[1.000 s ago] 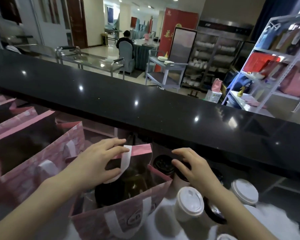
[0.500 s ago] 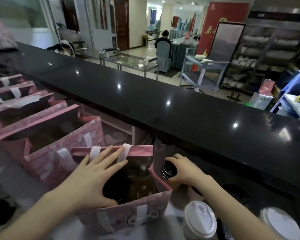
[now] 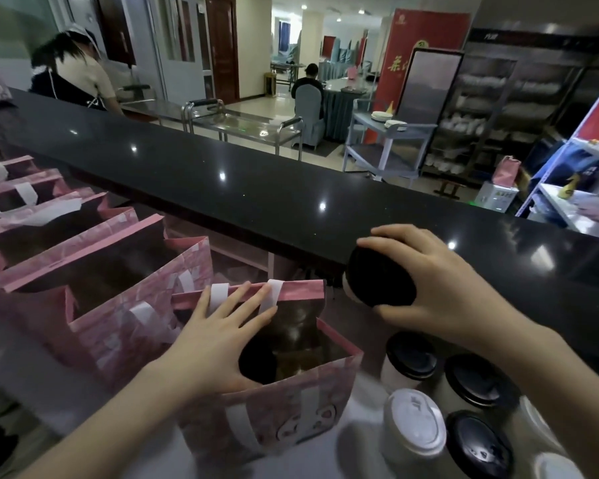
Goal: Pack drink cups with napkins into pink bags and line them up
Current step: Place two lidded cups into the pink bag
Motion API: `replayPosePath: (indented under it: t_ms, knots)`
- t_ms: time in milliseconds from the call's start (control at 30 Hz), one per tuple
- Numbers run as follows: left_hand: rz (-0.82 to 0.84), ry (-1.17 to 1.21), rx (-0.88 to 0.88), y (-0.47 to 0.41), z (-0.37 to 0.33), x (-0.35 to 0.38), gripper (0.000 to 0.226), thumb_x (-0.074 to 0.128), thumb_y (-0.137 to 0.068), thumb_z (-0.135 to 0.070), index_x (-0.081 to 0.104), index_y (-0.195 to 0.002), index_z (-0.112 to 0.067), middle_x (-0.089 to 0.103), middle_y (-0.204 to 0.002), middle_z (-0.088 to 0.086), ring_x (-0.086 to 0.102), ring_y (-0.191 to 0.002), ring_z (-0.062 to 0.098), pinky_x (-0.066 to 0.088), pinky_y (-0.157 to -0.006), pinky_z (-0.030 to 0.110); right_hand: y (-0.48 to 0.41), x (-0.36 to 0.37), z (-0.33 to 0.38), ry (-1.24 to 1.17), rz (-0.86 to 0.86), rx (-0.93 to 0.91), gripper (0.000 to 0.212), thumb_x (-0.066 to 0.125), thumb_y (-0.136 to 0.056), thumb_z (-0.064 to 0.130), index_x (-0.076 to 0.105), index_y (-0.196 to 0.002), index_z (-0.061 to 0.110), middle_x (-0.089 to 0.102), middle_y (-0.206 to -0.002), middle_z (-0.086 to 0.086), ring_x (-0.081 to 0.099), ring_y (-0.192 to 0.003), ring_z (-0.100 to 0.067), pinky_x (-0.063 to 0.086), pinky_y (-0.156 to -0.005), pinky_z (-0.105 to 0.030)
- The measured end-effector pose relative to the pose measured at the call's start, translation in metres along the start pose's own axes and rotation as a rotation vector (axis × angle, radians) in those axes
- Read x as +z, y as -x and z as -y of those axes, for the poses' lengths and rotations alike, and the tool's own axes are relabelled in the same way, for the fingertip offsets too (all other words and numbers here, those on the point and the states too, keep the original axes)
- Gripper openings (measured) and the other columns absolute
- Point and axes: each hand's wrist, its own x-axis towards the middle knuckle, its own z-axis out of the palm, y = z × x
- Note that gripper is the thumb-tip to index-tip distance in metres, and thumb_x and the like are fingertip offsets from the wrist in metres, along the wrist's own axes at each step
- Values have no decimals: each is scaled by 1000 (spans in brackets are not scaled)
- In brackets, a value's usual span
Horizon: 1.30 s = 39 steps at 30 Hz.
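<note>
Fingers of the right hand point(image 3: 436, 281) wrap around a black-lidded cup point(image 3: 381, 280), gripping it by the lid rim and holding it in the air, tilted, just beside the upper right corner of the nearest pink bag point(image 3: 274, 406) and in front of the edge of the black counter point(image 3: 291, 198). The left hand point(image 3: 218, 337) lies spread, fingers open and flat, across the left side of that bag's mouth, fingertips touching its far rim and the white handle strips point(image 3: 274, 292); it presses rather than grasps. Inside the open bag a dark lid point(image 3: 256, 361) shows near the left hand's thumb; whether a napkin lies there cannot be told. The bag stands upright on the pale work surface point(image 3: 357, 454) below the counter. To its right, near the surface's right edge, stands a cluster of cups: one with a white lid point(image 3: 414, 421) closest, and three with black lids point(image 3: 478, 378) around it. To the left, a row of more pink bags point(image 3: 94, 292) runs off toward the far left corner, each open-topped and standing against the next. Beyond the counter a person point(image 3: 80, 74) bends over a steel trolley point(image 3: 242, 126).
</note>
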Motion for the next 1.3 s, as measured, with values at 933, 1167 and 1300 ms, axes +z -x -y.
replayPosePath:
  t_ms: [933,1167,1300]
  knots:
    - [57,-1,147,15,13,0,120,38,-57,-94,-16,-149,-38,-29,-157,5,-41,-137,22,-20,-113,55,4,81,78,257,445,-185,78,72,-73,28,37,-142,34,32,-142,4,31,-131,-19,51,-85,-34]
    - [69,-55,90,19,2,-3,125,40,-56,-95,-19,-149,-35,-29,-156,9,-42,-136,26,-18,-113,58,-5,107,65,195,521,47,82,76,-69,40,35,-139,37,34,-134,7,35,-120,-17,41,-71,-29]
    - [62,-69,94,27,-1,-2,125,37,-55,-96,-21,-148,-36,-32,-155,9,-45,-134,27,-22,-111,58,6,117,55,233,492,147,78,75,-69,42,35,-135,31,38,-128,3,40,-114,-20,47,-72,-32]
